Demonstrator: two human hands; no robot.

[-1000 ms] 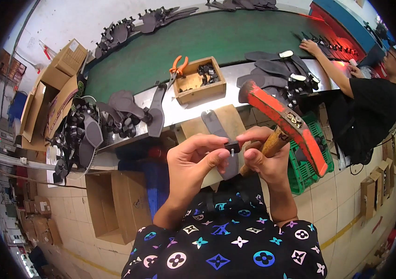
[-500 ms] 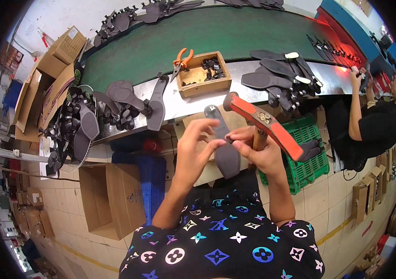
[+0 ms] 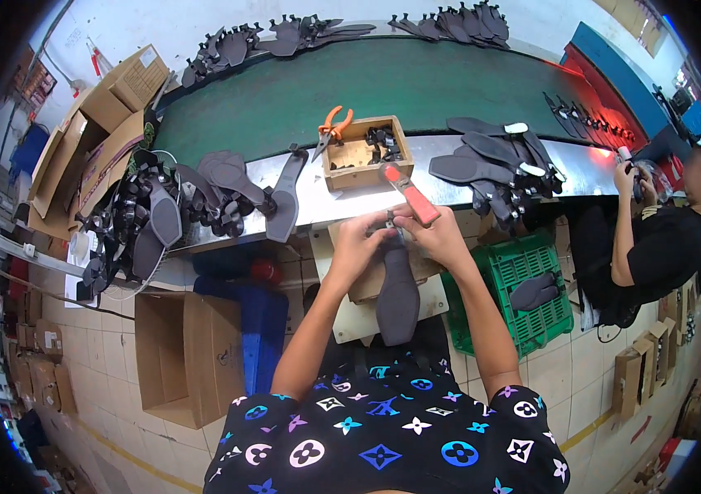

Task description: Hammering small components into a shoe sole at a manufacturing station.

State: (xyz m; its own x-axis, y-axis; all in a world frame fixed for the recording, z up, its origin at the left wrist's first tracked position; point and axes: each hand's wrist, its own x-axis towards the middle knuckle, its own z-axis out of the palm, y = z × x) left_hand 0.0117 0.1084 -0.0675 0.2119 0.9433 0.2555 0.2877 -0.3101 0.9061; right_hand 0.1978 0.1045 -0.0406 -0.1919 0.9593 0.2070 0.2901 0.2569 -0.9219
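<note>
A dark grey shoe sole (image 3: 398,300) points toward me over a wooden block on a pale work board (image 3: 352,323). At its far, narrow end my left hand (image 3: 356,245) is closed, thumb and fingers pinching around the end and a small dark fitting (image 3: 390,217). My right hand (image 3: 439,240) meets it there, its fingertips at the same fitting. Tucked in the right hand is a hammer (image 3: 413,198) with a worn red head, slanting up and away; its handle is mostly hidden by the hand. The fingers hide exactly how the fitting sits on the sole.
Beyond my hands, a wooden box (image 3: 367,177) holds small black parts and orange-handled pliers (image 3: 331,128). Soles lie in piles on the metal ledge (image 3: 256,177) beside a green belt (image 3: 285,90). A green crate (image 3: 560,317) and a carton (image 3: 161,362) stand below; a co-worker (image 3: 655,239) sits right.
Both hands have moved together at the sole's narrow end; before, the left hand was spread. The hammer head has shifted away and left, and the sole sits nearer me.
</note>
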